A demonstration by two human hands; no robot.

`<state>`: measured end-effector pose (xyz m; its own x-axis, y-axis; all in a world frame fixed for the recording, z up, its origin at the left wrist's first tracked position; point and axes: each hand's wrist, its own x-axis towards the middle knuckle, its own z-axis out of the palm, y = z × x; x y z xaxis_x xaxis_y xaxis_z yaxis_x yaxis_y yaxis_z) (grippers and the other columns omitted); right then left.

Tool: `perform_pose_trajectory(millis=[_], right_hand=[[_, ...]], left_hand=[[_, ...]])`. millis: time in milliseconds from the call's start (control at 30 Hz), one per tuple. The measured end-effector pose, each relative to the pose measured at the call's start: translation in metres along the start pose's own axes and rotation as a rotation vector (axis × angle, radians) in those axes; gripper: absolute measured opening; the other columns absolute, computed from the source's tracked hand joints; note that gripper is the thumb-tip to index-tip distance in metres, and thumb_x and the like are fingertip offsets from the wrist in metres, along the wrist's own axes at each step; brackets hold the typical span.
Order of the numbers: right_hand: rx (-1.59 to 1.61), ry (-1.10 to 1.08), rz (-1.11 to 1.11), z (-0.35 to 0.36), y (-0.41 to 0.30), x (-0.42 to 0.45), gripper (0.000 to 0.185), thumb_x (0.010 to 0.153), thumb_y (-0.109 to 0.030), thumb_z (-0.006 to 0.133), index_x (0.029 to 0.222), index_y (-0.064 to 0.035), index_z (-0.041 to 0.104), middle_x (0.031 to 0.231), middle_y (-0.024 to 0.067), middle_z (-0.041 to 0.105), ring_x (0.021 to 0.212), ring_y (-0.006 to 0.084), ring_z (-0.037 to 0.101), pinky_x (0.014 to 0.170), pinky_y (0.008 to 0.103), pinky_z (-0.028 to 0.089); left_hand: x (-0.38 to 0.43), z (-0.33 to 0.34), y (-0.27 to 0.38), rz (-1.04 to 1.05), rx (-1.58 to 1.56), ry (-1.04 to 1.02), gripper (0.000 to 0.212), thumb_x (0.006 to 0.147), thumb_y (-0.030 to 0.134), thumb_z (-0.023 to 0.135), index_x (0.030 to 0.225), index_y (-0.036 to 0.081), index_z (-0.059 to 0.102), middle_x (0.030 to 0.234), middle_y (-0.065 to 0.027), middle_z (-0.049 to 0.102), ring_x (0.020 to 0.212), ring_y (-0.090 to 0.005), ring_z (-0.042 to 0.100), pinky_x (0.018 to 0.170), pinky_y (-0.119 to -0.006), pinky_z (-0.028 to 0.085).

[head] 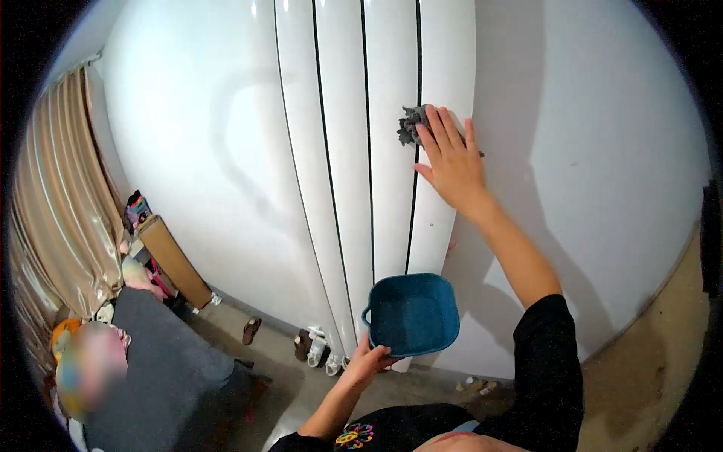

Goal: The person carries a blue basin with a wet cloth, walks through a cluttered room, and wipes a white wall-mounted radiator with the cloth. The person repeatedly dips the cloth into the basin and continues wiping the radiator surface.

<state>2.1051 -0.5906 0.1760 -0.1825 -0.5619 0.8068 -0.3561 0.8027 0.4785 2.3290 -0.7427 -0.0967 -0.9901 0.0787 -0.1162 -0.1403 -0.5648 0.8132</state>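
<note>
My right hand (452,169) lies with its fingers spread over a crumpled dark grey cloth (411,125), pressing it against a tall white panelled cabinet (390,169) with dark vertical grooves. Below it, my left hand (370,361) grips the lower rim of a teal plastic basin (415,313), thumb over the edge. The basin is tilted so its inside shows; a small loop handle is on its left side. I cannot make out whether it holds any water.
A bed with a grey cover (147,361) stands at lower left, by shiny beige curtains (68,198). A cardboard box (175,260) leans near the wall. Shoes (316,347) and a brown slipper (251,330) lie on the floor. White walls flank the cabinet.
</note>
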Motion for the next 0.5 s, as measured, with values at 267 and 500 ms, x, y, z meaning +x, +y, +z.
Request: perform_pose_trajectory(millis=[267, 500], right_hand=[[-0.016, 0.006, 0.085, 0.013, -0.023, -0.037, 0.084, 0.078, -0.058, 0.067, 0.144, -0.0125, 0.044, 0.162, 0.0112, 0.018, 0.149, 0.0290, 0.016, 0.111, 0.0669, 0.016], [-0.083, 0.123, 0.099, 0.010, -0.001, 0.020, 0.082, 0.082, -0.051, 0.069, 0.143, -0.0031, 0.042, 0.162, 0.0119, 0.017, 0.149, 0.0264, 0.016, 0.116, 0.0575, 0.019]], left_hand=[[0.002, -0.020, 0.023, -0.084, 0.112, -0.022, 0.065, 0.086, 0.005, 0.051, 0.145, 0.004, 0.023, 0.136, -0.0207, 0.044, 0.120, -0.0350, 0.055, 0.099, -0.046, 0.052], [0.010, -0.035, 0.029, -0.151, 0.062, -0.081, 0.067, 0.087, 0.003, 0.052, 0.146, 0.005, 0.021, 0.137, -0.0195, 0.042, 0.117, -0.0339, 0.056, 0.095, -0.045, 0.055]])
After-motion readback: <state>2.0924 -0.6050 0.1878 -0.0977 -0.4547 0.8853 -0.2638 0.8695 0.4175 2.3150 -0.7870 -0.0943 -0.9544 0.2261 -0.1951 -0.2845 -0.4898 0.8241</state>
